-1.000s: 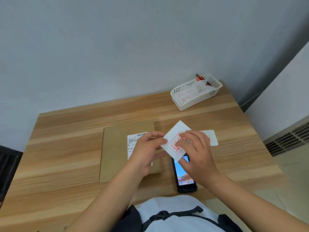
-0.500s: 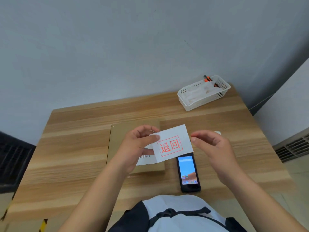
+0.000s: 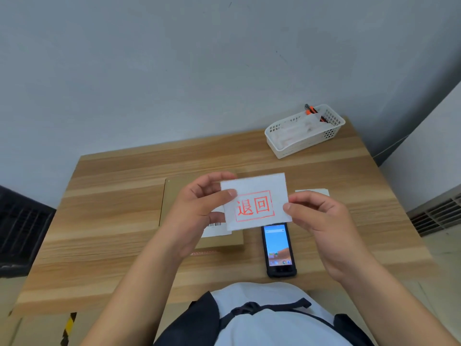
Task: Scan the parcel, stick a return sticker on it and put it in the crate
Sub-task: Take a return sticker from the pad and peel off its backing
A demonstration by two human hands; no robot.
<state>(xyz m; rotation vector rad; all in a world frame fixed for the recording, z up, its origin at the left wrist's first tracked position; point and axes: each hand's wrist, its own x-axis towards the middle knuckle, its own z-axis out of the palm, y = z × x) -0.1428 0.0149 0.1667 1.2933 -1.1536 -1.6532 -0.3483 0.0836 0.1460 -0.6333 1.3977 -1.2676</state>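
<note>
pale wooden table (image 3: pixel 112 196) against a grey wall. over it the return sticker (image 3: pixel 254 201), white with a red stamp, is held up facing me. the left hand (image 3: pixel 197 211) pinches its left edge, and the right hand (image 3: pixel 321 221) seems to pinch its right edge. the flat brown parcel (image 3: pixel 172 196) lies on the table beneath them, just left of a lit scanner (image 3: pixel 277 248). a white basket (image 3: pixel 306 138) sits at the far corner.
</note>
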